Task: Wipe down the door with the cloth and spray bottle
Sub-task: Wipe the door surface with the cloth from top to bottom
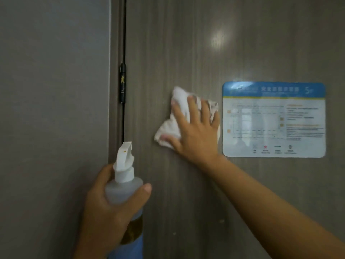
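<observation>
Wiping is under way — the right hand (pixel 194 126) presses the cloth (pixel 172 126) flat-fingered against the door (pixel 186 43), left of the sign (pixel 273 119). The left hand (pixel 104 208) grips the spray bottle (pixel 124 184) (nozzle up), near the hinge (pixel 122 83). Next, probably — sweep the cloth across unwiped wood.

The right hand (pixel 196 128) lies flat with its fingers (pixel 193 107) spread and straight, palm pressed forward, the bare forearm running down to the lower right corner. The left hand (pixel 110 204) is lower and nearer, at the left, its fingers curled in a grip with the thumb stretched across to the right, the wrist leaving the bottom edge.
</observation>
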Demonstrator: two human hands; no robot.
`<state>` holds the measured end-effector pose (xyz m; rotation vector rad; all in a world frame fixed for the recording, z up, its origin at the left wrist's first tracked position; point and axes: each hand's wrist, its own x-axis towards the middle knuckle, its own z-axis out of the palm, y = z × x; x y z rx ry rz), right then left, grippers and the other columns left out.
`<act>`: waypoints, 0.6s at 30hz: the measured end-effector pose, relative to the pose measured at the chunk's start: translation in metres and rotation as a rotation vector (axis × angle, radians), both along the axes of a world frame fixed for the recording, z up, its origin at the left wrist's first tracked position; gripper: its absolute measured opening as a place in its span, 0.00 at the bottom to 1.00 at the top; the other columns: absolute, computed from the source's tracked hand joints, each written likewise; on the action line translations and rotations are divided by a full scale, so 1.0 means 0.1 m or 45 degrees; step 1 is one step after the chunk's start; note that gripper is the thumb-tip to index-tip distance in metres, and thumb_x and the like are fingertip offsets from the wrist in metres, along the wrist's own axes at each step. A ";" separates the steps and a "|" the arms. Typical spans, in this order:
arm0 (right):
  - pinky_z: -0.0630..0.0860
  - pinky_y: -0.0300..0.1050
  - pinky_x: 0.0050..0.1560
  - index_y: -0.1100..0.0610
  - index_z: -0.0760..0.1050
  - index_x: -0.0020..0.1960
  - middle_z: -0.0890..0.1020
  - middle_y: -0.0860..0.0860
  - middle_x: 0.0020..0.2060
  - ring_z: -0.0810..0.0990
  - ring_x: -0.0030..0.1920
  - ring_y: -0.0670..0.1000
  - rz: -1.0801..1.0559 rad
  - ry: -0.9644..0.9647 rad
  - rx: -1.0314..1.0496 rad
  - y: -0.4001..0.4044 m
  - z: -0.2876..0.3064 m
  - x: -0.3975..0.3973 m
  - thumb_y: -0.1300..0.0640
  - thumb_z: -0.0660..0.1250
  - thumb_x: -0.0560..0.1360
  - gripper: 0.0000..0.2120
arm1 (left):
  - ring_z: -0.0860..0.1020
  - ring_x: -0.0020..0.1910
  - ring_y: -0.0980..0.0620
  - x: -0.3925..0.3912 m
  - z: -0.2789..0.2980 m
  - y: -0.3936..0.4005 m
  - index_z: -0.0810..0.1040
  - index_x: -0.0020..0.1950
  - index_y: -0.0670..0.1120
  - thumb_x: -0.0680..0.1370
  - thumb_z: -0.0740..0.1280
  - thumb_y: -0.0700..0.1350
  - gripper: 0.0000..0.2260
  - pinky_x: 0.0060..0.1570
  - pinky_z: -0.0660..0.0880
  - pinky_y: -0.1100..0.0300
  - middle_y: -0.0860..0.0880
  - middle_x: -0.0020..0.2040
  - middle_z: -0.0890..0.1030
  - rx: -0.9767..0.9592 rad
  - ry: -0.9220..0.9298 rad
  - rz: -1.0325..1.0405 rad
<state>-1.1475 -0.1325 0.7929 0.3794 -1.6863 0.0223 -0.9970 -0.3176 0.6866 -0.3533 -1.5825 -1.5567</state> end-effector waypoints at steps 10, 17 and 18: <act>0.53 0.75 0.74 0.46 0.51 0.85 0.51 0.63 0.83 0.52 0.81 0.72 -0.077 -0.032 0.012 -0.20 0.25 0.01 0.24 0.52 0.77 0.44 | 0.85 0.39 0.48 -0.05 -0.03 -0.03 0.82 0.52 0.50 0.61 0.78 0.58 0.24 0.39 0.83 0.53 0.46 0.41 0.85 -0.036 0.001 0.033; 0.61 0.77 0.72 0.49 0.64 0.82 0.60 0.64 0.81 0.58 0.80 0.71 0.076 0.062 0.658 0.22 -1.16 -0.03 0.26 0.61 0.78 0.41 | 0.83 0.39 0.54 -0.01 -0.01 -0.08 0.81 0.54 0.49 0.62 0.78 0.58 0.24 0.38 0.78 0.63 0.54 0.40 0.84 -0.064 0.052 0.076; 0.61 0.76 0.72 0.49 0.65 0.82 0.61 0.63 0.81 0.59 0.80 0.70 0.086 0.054 0.637 0.23 -1.18 -0.04 0.25 0.61 0.77 0.41 | 0.83 0.38 0.53 0.00 -0.01 -0.08 0.81 0.54 0.49 0.62 0.78 0.57 0.24 0.38 0.78 0.63 0.53 0.40 0.83 -0.070 0.054 0.067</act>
